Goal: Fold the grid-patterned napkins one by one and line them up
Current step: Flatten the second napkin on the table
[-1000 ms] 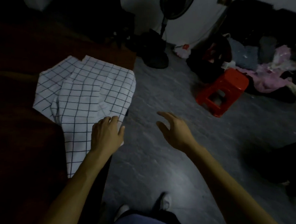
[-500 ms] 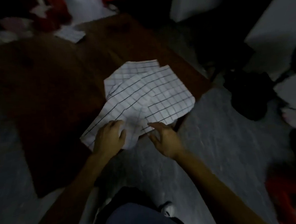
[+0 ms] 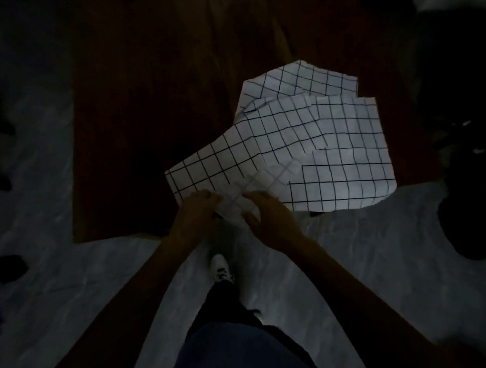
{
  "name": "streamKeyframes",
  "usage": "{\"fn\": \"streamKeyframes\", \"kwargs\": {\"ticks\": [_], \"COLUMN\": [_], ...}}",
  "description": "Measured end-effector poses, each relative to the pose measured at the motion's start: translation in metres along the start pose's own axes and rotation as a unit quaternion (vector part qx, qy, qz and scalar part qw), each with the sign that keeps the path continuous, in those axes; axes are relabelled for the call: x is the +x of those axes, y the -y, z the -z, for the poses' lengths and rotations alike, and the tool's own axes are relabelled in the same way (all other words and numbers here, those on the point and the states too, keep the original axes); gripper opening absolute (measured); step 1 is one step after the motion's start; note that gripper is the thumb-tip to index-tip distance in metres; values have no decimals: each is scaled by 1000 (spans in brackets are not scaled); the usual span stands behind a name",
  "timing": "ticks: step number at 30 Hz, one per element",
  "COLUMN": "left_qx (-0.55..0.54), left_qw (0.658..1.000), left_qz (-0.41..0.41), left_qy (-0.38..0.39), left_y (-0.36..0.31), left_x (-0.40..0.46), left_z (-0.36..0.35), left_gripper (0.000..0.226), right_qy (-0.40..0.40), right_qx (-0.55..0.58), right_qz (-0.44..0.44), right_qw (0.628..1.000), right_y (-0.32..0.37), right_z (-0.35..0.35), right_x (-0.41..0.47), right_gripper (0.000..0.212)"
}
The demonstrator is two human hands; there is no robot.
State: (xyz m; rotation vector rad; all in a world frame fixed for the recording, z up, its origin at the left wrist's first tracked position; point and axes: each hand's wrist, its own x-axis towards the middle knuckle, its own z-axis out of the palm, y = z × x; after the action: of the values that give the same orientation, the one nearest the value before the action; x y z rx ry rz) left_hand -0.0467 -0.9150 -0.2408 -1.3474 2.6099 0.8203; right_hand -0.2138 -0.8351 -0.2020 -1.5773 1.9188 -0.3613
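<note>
A: Where do the grid-patterned napkins [image 3: 304, 140] stand?

B: In a loose, overlapping heap at the near right corner of the dark wooden table [image 3: 151, 104], the front edge hanging just past the table's lip. At least two layers show: one sheet peeks out at the back, another lies crumpled over it. I cannot count them more exactly.

A: Any folded yet?

B: None that I can see. No tidy squares, no row laid out anywhere on the bare part of the table. I judge the work to be at its very start.

A: And the hands?

B: Both are at the near corner of the top sheet. The left hand [image 3: 193, 212] curls its fingers over the cloth's edge; the right hand [image 3: 266, 213] grips the same corner close beside it, thumb under a turned-up flap where the grid shows faintly through. It looks like a pinch, though the dim light hides the fingertips.

A: What remains?

B: Nearly everything: pulling one sheet free, folding it, setting it down, then repeating for the rest. Beyond the table lies grey floor [image 3: 71, 279].
</note>
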Motion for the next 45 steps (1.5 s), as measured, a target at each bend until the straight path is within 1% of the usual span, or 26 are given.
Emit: {"fn": "streamKeyframes", "kwargs": {"ticks": [2,6,8,9,10,12,14,17,20,22,23,24,25,27,28,30,31,33,35,36,38,39,40,42,43,45], "left_qx": [10,48,44,45,48,47,42,21,8,-2,-5,-6,-5,3,11,41,49,50,55,55,53,64,80,101,107,127], "left_qw": [999,994,991,991,990,990,989,991,996,997,996,995,992,985,982,976,977,983,980,976,971,966,962,957,955,949], "left_qz": [-43,-99,-117,-122,-124,-126,-141,-128,-91,-69,-60,-52,-50,-59,-67,-83,-78,-38,-7,2,-2,0,10,-3,-17,-24], "left_qy": [9,26,40,36,38,45,28,14,-8,-36,-61,-88,-118,-164,-174,-196,-194,-172,-193,-209,-235,-251,-261,-273,-276,-286], "left_y": [6,20,25,28,28,27,27,27,12,-7,-18,-31,-44,-72,-87,-115,-126,-147,-164,-173,-190,-201,-213,-232,-239,-249], "left_x": [11,25,29,30,30,30,28,25,21,23,26,29,33,42,46,51,53,55,55,55,59,62,64,72,76,84], "left_z": [-6,-9,-9,-11,-11,-10,-13,-20,-20,-13,-9,-3,3,19,28,42,47,55,62,66,77,83,92,106,113,128], "left_gripper": [52,48,32,25,22,27,34,33,28,32,35,36,35,33,33,32,29,23,14,14,26,28,25,19,19,22], "right_qy": [9,9,19,25,29,35,38,45,65,77,75,63,41,-12,-33,-74,-95,-123,-151,-165,-171,-168,-163,-155,-157,-173], "right_qx": [-2,4,4,0,-6,-10,-12,-3,5,-8,-22,-40,-54,-70,-74,-73,-65,-49,-48,-52,-66,-76,-88,-121,-134,-142], "right_qz": [-5,4,9,9,11,15,18,16,37,56,63,70,77,89,92,101,109,133,156,157,152,161,179,214,226,234], "right_qw": [1000,1000,1000,1000,999,999,999,999,997,995,995,995,995,994,992,989,987,982,975,972,971,970,966,957,952,946], "right_y": [-3,-3,-4,-5,-7,-12,-16,-22,-26,-29,-31,-33,-37,-46,-51,-62,-68,-81,-97,-104,-115,-117,-117,-112,-109,-101], "right_z": [-7,-12,-12,-12,-11,-11,-10,-7,-3,3,8,15,24,49,64,98,116,153,187,203,230,240,248,259,264,274], "right_x": [13,30,34,36,38,42,46,46,41,37,35,33,33,35,36,37,37,36,34,33,31,30,29,31,33,39], "right_gripper": [48,47,46,47,48,49,48,49,59,68,69,66,57,33,24,17,15,12,11,11,14,18,23,30,29,18]}}
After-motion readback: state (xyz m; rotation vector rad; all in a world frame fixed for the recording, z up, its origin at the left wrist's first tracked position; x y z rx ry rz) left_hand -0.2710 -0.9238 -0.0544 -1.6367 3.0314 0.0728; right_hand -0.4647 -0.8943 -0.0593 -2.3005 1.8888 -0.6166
